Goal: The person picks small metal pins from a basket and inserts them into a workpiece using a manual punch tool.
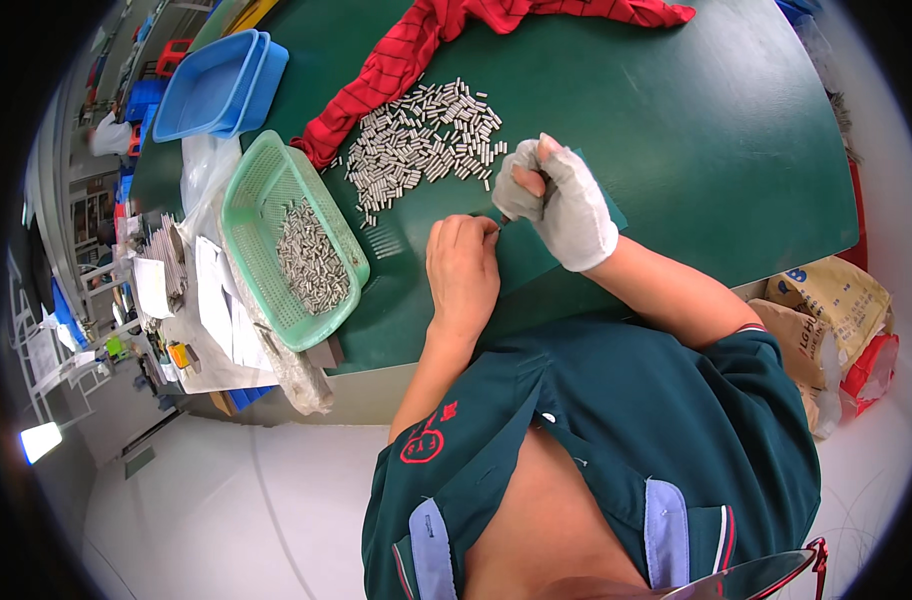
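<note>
My bare left hand (463, 268) is closed in a pinch at the near side of the green table, its thumb and forefinger together on something too small to make out. Right beside it, my right hand (558, 205) wears a white glove with bare fingertips showing. That hand is curled round a slim tool, whose dark tip (505, 220) points down toward the left fingertips; most of the tool is hidden in the fist. Beyond both hands lies a loose pile of small silvery metal pins (416, 145). To the left, more metal pins (311, 260) fill part of a light green plastic basket (241, 205).
A red cloth with dark lines (376, 70) lies behind the pile on the green table (716, 120). Two nested blue trays (208, 85) stand at the far left. Papers (216, 300) and plastic wrap lie left of the basket. Sacks (826, 310) stand at the right.
</note>
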The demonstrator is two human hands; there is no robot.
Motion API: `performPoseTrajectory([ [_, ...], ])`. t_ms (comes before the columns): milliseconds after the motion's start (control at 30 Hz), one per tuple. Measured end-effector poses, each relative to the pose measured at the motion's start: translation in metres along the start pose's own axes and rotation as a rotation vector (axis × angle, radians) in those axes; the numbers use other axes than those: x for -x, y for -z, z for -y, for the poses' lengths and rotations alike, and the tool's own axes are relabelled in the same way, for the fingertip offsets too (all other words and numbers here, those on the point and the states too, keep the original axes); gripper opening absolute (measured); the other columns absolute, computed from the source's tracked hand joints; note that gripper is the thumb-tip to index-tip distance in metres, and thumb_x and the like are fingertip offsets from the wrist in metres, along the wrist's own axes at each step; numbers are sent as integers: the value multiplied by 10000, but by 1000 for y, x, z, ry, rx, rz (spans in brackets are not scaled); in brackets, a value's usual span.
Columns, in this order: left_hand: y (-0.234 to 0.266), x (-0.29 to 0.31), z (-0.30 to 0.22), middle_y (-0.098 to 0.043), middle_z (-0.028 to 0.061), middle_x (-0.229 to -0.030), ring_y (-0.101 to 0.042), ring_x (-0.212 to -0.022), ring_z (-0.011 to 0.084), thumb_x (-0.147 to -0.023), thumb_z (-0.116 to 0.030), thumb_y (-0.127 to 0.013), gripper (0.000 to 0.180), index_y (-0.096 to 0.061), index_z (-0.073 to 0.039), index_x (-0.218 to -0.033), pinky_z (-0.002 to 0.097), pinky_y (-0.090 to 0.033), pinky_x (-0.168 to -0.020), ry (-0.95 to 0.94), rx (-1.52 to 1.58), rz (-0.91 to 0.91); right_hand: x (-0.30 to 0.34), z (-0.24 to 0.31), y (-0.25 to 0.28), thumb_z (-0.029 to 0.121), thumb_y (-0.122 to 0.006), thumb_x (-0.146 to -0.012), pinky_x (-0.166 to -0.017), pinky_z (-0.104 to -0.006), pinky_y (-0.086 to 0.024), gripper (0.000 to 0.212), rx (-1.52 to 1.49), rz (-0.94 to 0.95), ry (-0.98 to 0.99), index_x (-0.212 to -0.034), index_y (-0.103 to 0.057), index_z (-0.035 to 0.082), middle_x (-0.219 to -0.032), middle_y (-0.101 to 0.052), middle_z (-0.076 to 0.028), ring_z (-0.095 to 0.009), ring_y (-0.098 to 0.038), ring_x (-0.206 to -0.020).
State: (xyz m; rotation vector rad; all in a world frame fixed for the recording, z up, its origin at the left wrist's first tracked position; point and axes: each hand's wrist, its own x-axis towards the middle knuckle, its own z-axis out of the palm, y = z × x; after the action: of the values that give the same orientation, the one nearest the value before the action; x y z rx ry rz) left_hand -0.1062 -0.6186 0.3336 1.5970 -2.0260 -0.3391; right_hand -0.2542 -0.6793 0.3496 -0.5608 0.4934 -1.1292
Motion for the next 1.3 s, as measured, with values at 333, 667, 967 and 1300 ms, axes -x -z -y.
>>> performPoseTrajectory([
  [333, -1, 1, -5, -569, 92, -836, -540, -806, 302, -755, 38, -655, 127, -585, -30, -836, 406, -439, -728, 29, 0, -16, -2, -3, 0, 478, -414, -993, -577, -298, -255, 506, -22, -1, -18, -646, -346, 115, -568, -303, 9, -131, -261, -553],
  [667, -1, 1, -7, -572, 92, -844, -543, -812, 302, -762, 36, -653, 124, -584, -29, -841, 404, -441, -735, 44, 5, -19, -1, -4, 1, 461, -398, -994, -571, -295, -240, 493, -19, 2, -39, -650, -347, 112, -573, -314, 4, -132, -256, -563],
  [967, -1, 0, -7, -574, 96, -839, -543, -811, 303, -755, 40, -654, 131, -587, -29, -845, 403, -441, -732, 44, 10, -20, -1, -4, 2, 475, -406, -992, -572, -295, -250, 503, 16, 7, -46, -652, -349, 109, -572, -313, 3, -135, -267, -560],
  [1300, -2, 3, -8, -598, 124, -856, -550, -806, 325, -786, 39, -650, 101, -594, -5, -857, 402, -442, -711, 55, 23, -32, 1, -9, 7, 423, -422, -1002, -545, -257, -262, 453, 0, 48, -43, -685, -378, 102, -618, -341, 14, -104, -308, -572],
])
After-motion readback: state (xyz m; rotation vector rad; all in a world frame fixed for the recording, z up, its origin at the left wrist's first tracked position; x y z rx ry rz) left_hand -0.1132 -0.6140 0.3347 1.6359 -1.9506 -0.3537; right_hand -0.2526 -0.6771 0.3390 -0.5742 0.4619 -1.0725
